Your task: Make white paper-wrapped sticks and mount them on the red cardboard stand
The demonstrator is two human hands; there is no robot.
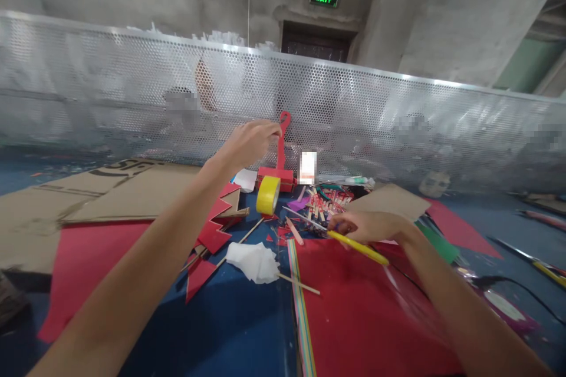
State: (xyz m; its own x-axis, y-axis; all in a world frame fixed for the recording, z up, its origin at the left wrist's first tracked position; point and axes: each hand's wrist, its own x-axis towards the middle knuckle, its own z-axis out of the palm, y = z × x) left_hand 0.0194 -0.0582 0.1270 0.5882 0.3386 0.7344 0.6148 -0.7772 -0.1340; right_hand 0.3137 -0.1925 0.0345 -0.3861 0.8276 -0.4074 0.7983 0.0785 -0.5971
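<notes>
My left hand (259, 136) reaches out to the middle with its fingertips closed on a narrow red strip (281, 152), which ends in a loop above them. Below, the strip runs down to a red box-like piece (283, 175); whether they are joined I cannot tell. A roll of yellow tape (267, 195) stands just in front of that piece. My right hand (365, 227) is closed around a yellow-handled bladed tool (360, 248), its thin metal blade pointing left; its exact kind is unclear. Under this hand lies a red sheet (354, 312) with a striped edge.
Brown cardboard (141, 191) and another red sheet (95, 265) lie at left. Crumpled white tissue (254, 262) and thin sticks are in the middle. Small wooden clips (321, 203) are piled behind the right hand. A perforated metal screen (371, 112) borders the far side.
</notes>
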